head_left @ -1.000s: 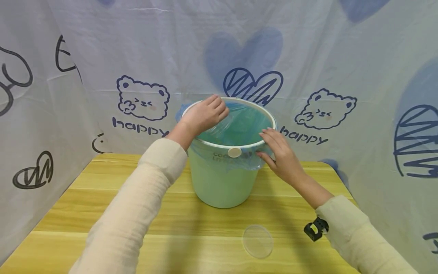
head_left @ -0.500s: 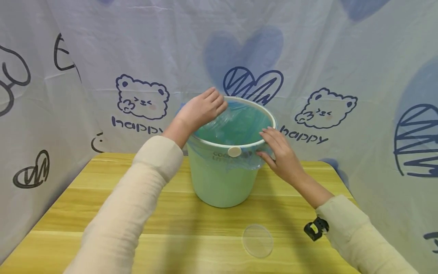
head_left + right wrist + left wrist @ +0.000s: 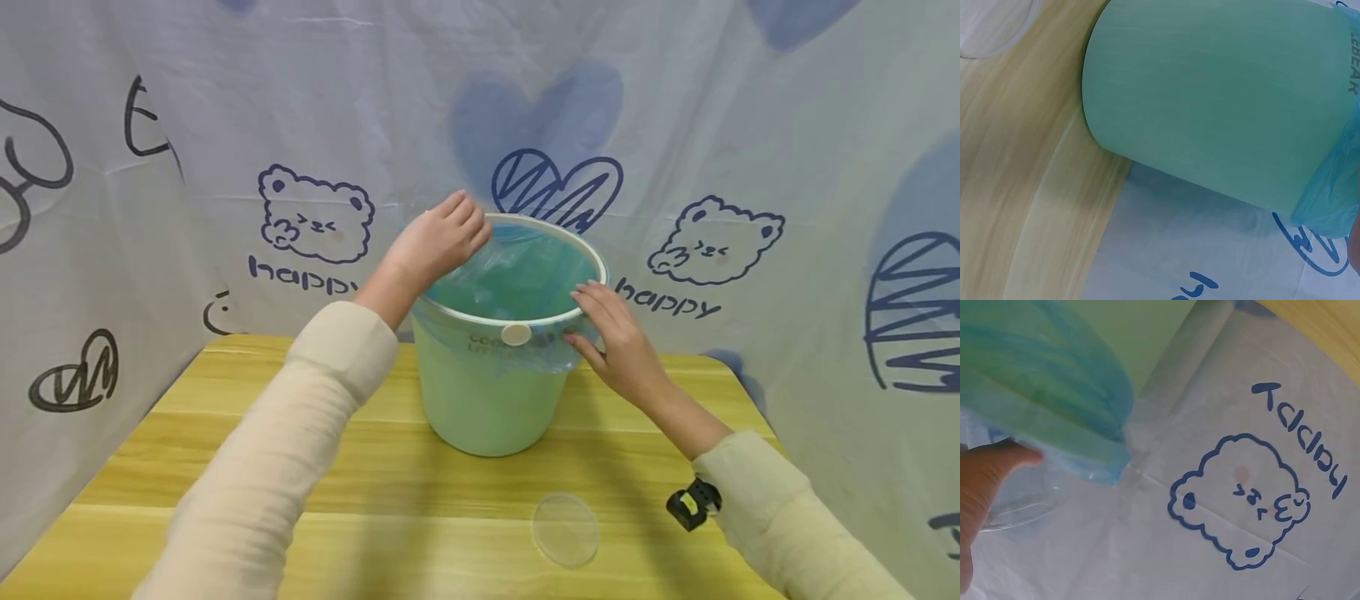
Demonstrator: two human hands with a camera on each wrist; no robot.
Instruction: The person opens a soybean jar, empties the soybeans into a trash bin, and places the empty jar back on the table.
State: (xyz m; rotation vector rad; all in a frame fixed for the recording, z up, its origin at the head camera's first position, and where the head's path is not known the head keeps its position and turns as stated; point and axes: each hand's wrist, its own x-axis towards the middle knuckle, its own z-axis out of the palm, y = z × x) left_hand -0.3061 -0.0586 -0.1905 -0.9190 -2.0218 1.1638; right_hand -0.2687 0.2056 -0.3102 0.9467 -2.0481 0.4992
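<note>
A pale green trash bin with a white rim stands upright on the table, lined with a thin blue bag folded over its rim. My left hand is above the bin's left rim, holding a clear plastic container whose curved edge shows beyond the thumb in the left wrist view. Most of that container is hidden by the hand in the head view. At the bin's right side, my right hand grips the lined rim, fingers on top and thumb lower on the outside.
A clear round lid lies flat on the wooden table in front of the bin. A printed white curtain hangs close behind the bin and along both sides. A black band is on the right sleeve.
My left hand has risen a little and shifted left over the bin rim with the clear container. The right hand, bin and lid stay in place.
</note>
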